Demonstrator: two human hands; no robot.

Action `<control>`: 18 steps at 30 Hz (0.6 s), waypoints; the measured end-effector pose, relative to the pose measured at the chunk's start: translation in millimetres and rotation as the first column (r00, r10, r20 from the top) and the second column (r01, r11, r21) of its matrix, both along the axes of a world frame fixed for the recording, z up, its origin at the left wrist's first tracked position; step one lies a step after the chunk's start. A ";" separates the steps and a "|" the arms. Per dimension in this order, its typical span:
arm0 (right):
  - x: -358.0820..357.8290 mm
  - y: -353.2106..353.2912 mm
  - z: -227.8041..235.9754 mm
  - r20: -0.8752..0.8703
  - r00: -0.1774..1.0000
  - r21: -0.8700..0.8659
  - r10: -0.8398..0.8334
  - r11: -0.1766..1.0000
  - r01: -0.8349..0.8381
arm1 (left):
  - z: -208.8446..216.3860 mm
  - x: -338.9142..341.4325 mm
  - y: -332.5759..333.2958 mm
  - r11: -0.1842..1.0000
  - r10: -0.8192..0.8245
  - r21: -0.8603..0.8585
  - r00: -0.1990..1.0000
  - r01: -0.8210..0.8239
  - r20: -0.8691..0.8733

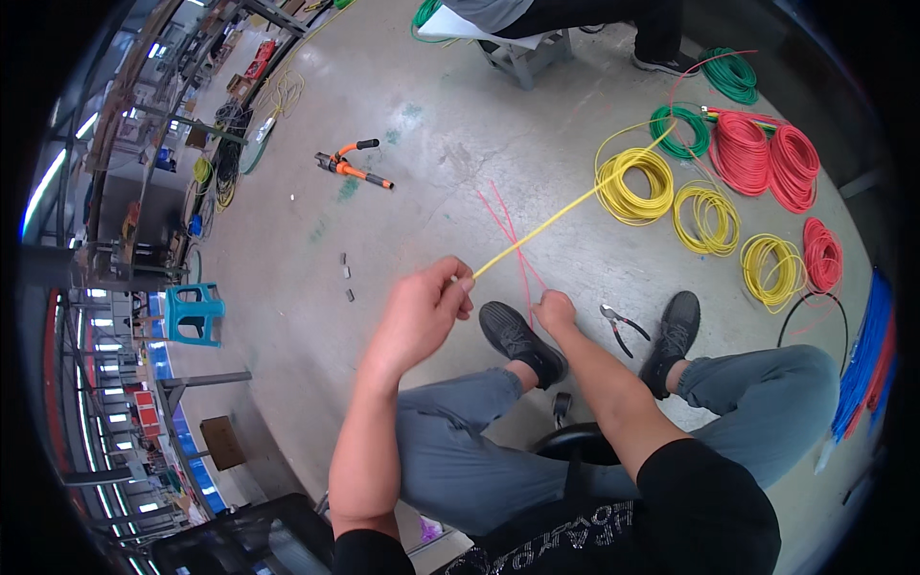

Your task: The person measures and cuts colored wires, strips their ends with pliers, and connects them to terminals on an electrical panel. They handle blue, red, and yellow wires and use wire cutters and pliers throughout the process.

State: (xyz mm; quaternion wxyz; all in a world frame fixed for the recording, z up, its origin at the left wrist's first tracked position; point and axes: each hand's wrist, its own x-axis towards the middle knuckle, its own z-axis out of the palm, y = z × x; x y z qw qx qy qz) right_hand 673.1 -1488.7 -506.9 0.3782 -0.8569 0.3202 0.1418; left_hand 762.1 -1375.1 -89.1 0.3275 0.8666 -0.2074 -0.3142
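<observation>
Left hand (422, 309) is up in front of the knees, fingers curled in and pinching the end of a yellow wire (556, 218) between thumb and fingertips. That wire runs taut up and to the right, straight into a yellow coil (634, 184) lying on the floor. Right hand (554, 310) is lower down, reaching toward the floor between the two black shoes; it looks loosely closed right where some thin pink wire strands (517, 249) end, but I can't tell if it's actually gripping them or just touching.

Just right of that hand there's a pair of pliers (623, 328) lying on the concrete, beside the right shoe (676, 331). The left shoe (522, 340) sits just left of the right hand.

Further out: two more yellow coils (707, 217) and (772, 268), red coils (767, 158) behind them, a green coil (680, 131) at the far end of the taut wire, and a bundle of blue wire (862, 355) at the right edge. An orange-handled crimping tool (353, 165) lies well apart on the left.

Floor is grey polished concrete (422, 192), scuffed and stained. A teal plastic stool (195, 312) stands on the left, workshop racks run behind it, and another person sits on a stool (522, 53) at the top.
</observation>
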 end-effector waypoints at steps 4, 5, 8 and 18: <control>27.3 7.2 2.2 -0.062 0.997 -0.012 0.049 0.999 -0.049 | 5.9 0.6 1.1 0.999 -0.032 0.029 0.999 0.031 0.031; 32.5 8.5 -10.7 -0.048 0.998 -0.028 0.035 0.999 -0.036 | 6.0 1.7 -1.9 0.999 -0.033 0.027 0.999 0.032 0.021; 47.4 22.6 -72.5 -0.020 1.000 -0.065 -0.013 0.998 0.011 | 8.3 4.4 -15.2 0.998 -0.065 0.018 0.998 0.065 -0.001; 27.3 -18.2 51.5 -0.049 0.957 0.934 -0.285 0.327 0.145 | -12.7 12.1 1.8 0.982 0.087 -0.150 0.978 -0.116 -0.190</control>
